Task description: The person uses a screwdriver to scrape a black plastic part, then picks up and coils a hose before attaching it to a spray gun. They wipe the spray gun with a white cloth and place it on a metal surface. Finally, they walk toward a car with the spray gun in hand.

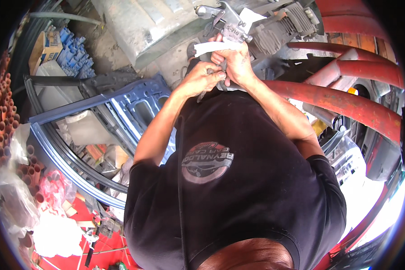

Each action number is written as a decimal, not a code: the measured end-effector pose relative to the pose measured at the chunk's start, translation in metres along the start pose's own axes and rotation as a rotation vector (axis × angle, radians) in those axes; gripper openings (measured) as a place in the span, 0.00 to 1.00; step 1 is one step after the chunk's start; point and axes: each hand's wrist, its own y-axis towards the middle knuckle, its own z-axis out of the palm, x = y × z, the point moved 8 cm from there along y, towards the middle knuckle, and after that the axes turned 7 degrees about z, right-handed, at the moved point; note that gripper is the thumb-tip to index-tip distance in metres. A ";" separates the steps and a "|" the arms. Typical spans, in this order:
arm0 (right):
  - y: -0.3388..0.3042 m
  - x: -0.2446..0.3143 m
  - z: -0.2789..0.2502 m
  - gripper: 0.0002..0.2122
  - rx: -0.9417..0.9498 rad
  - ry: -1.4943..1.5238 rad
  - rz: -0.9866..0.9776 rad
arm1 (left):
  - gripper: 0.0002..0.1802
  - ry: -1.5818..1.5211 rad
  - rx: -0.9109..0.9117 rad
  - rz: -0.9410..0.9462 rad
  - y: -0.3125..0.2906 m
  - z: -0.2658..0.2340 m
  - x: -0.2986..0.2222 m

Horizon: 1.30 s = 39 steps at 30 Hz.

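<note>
A silver metal spray gun (231, 29) is at the top of the view, its body up and away from me. My right hand (236, 63) is closed around its lower end. A white strip (216, 47), paper or cloth, lies across the gun just above those fingers. Another white piece (251, 17) shows behind the gun. Close below, my left hand (203, 80) pinches a dark hose (201, 96) near the base of the handle. The fingers of both hands nearly touch, and hide where hose and gun meet.
A blue car door frame (114, 96) leans at the left, near blue tubes (74, 51) and stacked reddish pipes (2, 112). Thick red metal bars (346, 101) cross the right. A grey metal panel (144, 27) and a finned motor-like unit (297, 22) lie ahead.
</note>
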 end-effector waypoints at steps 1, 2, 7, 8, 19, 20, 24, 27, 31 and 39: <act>0.000 0.001 -0.001 0.07 -0.001 0.015 -0.010 | 0.14 0.038 -0.012 0.013 0.000 0.000 -0.002; 0.000 0.002 -0.001 0.08 0.004 -0.003 -0.022 | 0.11 0.063 -0.104 -0.015 -0.001 -0.001 -0.004; -0.006 0.010 -0.005 0.11 0.082 -0.177 -0.075 | 0.04 0.209 -0.440 0.036 -0.007 0.007 -0.025; -0.006 0.009 -0.007 0.11 0.142 -0.104 -0.070 | 0.04 0.232 -0.460 0.015 -0.008 0.006 -0.023; -0.005 0.034 -0.026 0.20 0.147 -0.470 0.006 | 0.06 0.302 -0.587 0.175 -0.006 -0.003 -0.019; -0.008 0.037 -0.026 0.20 0.114 -0.453 -0.003 | 0.08 0.298 -0.576 0.230 -0.004 -0.004 -0.019; -0.005 0.039 -0.033 0.18 0.071 -0.504 -0.045 | 0.15 0.087 -0.261 0.126 0.003 -0.008 -0.011; -0.007 0.042 -0.030 0.20 0.078 -0.496 -0.022 | 0.16 -0.176 -0.049 -0.025 0.005 -0.002 -0.011; -0.006 0.040 -0.033 0.20 0.072 -0.561 -0.025 | 0.18 -0.031 0.102 -0.014 0.013 -0.007 -0.007; -0.002 0.047 -0.034 0.19 -0.132 -0.500 -0.156 | 0.09 0.327 -0.492 0.373 0.001 -0.011 -0.046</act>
